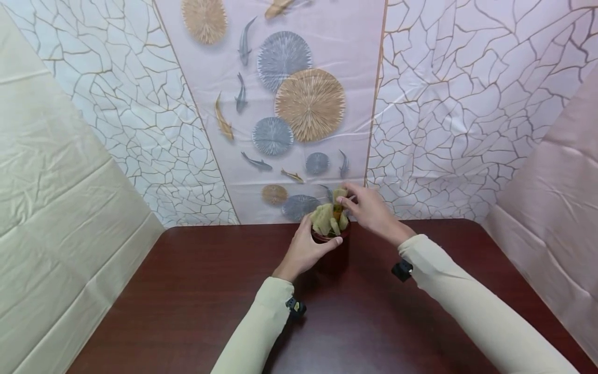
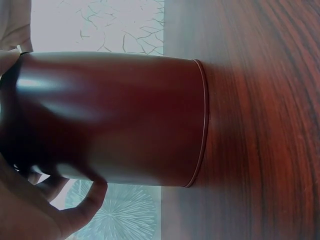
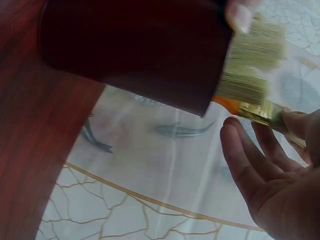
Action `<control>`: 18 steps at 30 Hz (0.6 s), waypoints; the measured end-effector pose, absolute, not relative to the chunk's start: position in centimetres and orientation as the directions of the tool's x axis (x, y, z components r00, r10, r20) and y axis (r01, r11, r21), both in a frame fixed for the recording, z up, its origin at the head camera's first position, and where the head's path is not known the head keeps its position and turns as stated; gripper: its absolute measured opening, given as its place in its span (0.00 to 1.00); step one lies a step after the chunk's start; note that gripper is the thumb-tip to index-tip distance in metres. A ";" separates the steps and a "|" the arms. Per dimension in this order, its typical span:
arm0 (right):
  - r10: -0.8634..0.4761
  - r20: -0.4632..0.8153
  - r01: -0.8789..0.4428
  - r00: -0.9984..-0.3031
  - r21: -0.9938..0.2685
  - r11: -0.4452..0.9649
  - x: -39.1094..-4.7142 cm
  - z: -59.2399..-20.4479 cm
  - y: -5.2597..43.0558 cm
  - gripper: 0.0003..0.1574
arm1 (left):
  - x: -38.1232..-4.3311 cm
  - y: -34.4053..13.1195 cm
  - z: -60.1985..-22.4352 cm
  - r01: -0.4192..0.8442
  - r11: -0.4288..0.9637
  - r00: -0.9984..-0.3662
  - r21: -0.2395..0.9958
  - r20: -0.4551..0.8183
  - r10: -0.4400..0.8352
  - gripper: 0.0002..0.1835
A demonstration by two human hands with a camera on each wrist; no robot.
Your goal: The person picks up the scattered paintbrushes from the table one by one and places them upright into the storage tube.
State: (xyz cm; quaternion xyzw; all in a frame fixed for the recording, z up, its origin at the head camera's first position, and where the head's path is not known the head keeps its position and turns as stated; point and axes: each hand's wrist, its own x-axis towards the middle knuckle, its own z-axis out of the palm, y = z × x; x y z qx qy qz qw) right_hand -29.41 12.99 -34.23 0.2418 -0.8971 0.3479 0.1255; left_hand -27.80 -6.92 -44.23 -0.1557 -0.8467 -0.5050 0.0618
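Note:
A dark red-brown cylindrical container (image 2: 125, 115) stands upright on the table near its back edge. My left hand (image 1: 306, 252) grips it around the upper part, with thumb and fingers on opposite sides at the rim. Several paintbrushes (image 3: 257, 45) stick out of its top with pale bristles upward. Above the rim, my right hand (image 1: 371, 210) pinches one paintbrush (image 3: 254, 111) by the bristle end. That brush has a gold-coloured metal band and an orange handle, whose lower part is hidden inside the container.
The dark wood table (image 1: 196, 306) carries the container. Right behind it hangs a patterned cloth (image 1: 308, 161) with fish and round motifs. Plain pale cloth walls (image 1: 60, 208) flank both sides. Black wrist devices (image 1: 295, 307) sit at both cuffs.

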 end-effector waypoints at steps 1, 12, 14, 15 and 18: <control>-0.351 0.388 -0.521 -0.852 -0.564 0.641 -29.4 -34.5 13.0 0.10 | -27.8 -6.9 -44.2 0.325 0.442 -0.944 0.836 0.261 0.201 0.52; -0.448 0.442 -0.623 -0.777 -0.440 0.647 -30.1 -34.1 13.4 0.08 | -27.7 -6.8 -44.2 0.329 0.437 -0.943 0.837 0.266 0.200 0.52; -0.486 0.448 -0.653 -0.750 -0.389 0.650 -30.2 -33.8 13.2 0.08 | -27.7 -6.8 -44.2 0.326 0.440 -0.944 0.837 0.263 0.198 0.53; -0.505 0.446 -0.666 -0.739 -0.367 0.649 -30.3 -33.8 13.1 0.08 | -27.7 -6.8 -44.3 0.325 0.440 -0.944 0.837 0.263 0.197 0.53; -0.542 0.435 -0.687 -0.719 -0.330 0.647 -30.4 -33.7 12.8 0.09 | -27.8 -6.8 -44.3 0.330 0.445 -0.943 0.833 0.268 0.198 0.52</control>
